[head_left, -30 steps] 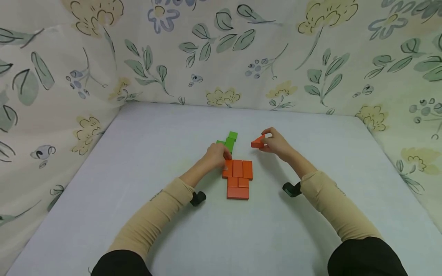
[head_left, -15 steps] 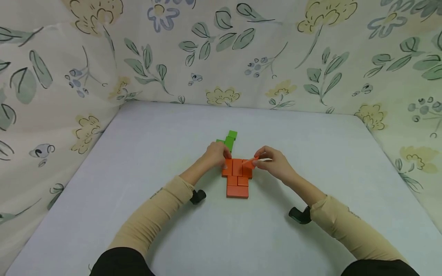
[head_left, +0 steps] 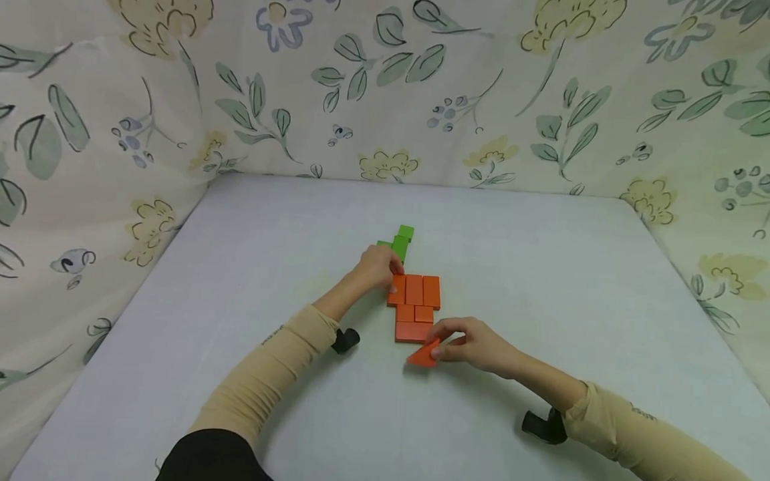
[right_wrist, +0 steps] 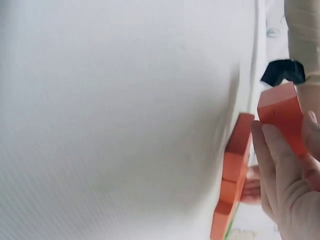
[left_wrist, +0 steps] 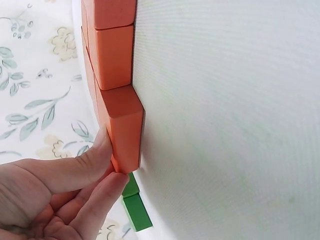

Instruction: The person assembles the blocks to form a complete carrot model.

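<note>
Orange wooden blocks lie flat together: three long blocks side by side at the far end, two small blocks [head_left: 424,314] in the middle, a wide block [head_left: 412,331] nearest. My left hand [head_left: 375,267] holds the far-left orange block [left_wrist: 126,137], thumb on its top and a fingertip at its far end. My right hand [head_left: 472,344] pinches an orange triangular block [head_left: 422,356] just in front of the wide block, above the table. In the right wrist view the triangular block [right_wrist: 282,112] sits between thumb and fingers. Green blocks [head_left: 400,248] lie beyond, partly hidden by my left hand.
The pieces lie on a white-covered table [head_left: 289,220]. A floral cloth [head_left: 385,93] rises behind it and along its sides. Black devices stick out at the left wrist [head_left: 345,341] and the right wrist [head_left: 544,426].
My right hand has carried the triangular block from the far right, over the orange blocks, to the near end of the arrangement. My left hand has stayed at the far-left orange block.
</note>
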A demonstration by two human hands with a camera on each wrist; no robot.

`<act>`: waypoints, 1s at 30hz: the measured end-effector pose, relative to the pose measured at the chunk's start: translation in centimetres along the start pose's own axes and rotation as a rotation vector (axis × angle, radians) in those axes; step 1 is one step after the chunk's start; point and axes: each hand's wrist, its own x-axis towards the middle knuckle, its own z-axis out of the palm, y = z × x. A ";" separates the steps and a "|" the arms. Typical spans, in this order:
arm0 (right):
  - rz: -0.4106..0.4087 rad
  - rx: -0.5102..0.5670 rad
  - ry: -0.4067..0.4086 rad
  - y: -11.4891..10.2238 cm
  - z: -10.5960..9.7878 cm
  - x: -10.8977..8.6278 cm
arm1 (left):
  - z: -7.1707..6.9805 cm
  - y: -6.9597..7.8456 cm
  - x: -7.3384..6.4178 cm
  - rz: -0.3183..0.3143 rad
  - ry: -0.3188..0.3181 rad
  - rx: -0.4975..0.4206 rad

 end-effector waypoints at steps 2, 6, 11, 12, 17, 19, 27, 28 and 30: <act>-0.018 -0.054 -0.006 0.2 0.3 -0.1 | 0.0 0.0 0.0 0.004 0.001 -0.003; -0.138 -0.208 -0.010 0.8 0.5 0.0 | -0.1 0.0 0.0 0.009 0.000 0.002; -0.423 -0.452 -0.025 1.3 0.2 0.3 | -0.1 0.0 0.0 0.008 0.001 0.012; -0.479 -0.500 -0.019 1.3 0.1 0.4 | -0.2 0.0 0.0 0.007 0.000 0.012; -0.664 -0.668 0.008 1.3 -0.3 0.7 | -0.1 0.0 0.0 0.006 -0.004 0.005; -0.681 -0.717 0.004 1.0 -0.4 0.8 | -0.1 0.0 0.0 0.008 -0.006 0.003; -0.712 -0.913 0.004 0.4 -0.7 1.1 | -0.1 0.2 0.0 0.006 -0.014 0.015; -0.719 -0.925 0.008 0.4 -0.7 1.2 | -0.2 0.2 -0.1 0.006 -0.015 0.017; -0.726 -0.947 0.023 0.5 -0.6 1.3 | -0.2 0.3 -0.1 0.007 -0.017 0.020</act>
